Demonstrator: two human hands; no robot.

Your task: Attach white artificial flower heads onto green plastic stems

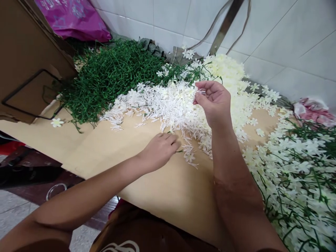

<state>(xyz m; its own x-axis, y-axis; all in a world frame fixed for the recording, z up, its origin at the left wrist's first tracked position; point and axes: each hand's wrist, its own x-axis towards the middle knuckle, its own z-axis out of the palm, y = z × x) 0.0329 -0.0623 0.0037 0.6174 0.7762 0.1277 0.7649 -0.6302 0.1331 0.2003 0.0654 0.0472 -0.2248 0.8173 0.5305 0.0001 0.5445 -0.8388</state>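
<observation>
My left hand (160,151) is low over the board, fingers curled round a green stem (179,151) whose ends barely show. My right hand (215,101) is raised over the pile, thumb and fingers pinching a small white stamen (201,91). Below it spreads a heap of white stamens (154,103). Loose cream-white petals (228,70) are piled behind and right of that hand. To the left lies a large mass of green stems (115,73). A few stamens and a flower (189,157) lie beside my left hand.
White flowers on green stems (299,175) cover the right side. A cardboard box (28,59) with a black wire frame stands at the left. Behind are a purple bag (78,19), the tiled wall (278,31) and a pink-white bundle (315,112). The tan board (168,189) ends near my body.
</observation>
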